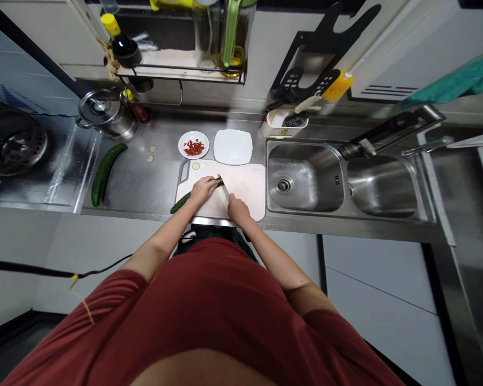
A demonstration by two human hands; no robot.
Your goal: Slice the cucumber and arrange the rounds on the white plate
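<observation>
1. A dark metal gas burner (16, 142) sits at the far left; right of it stands a shiny steel pot (123, 126) with a lid.
2. A long, curved, dark-green whole cucumber (105, 177) lies on the bare steel counter (145, 185). Between it and the board, nearer the wall, lie two small, pale, round slices (150, 158), close together.
3. A small, round white dish (181, 146) holds chopped red pieces (194, 147); it stands just beyond the board's grey-handled left end.
4. A slimmer dark-green cucumber piece (180, 203) lies slantwise on a white, rectangular plastic cutting board (249, 185), its near end at the board's left edge. A pale-green round slice (196, 166) rests near the board's far left corner.
5. The left hand (203, 190) is curled over this piece, fingers bent and gripping it towards its far end.
6. An empty, rounded-square white plate (233, 146) is beyond the board.
7. The right hand (239, 209) is closed around the handle of a narrow, silver-bladed knife (225, 191), whose blade slants across the piece's far end, beside the left fingertips.
8. A double-bowl stainless-steel sink (314, 179) adjoins the board's right side.
</observation>
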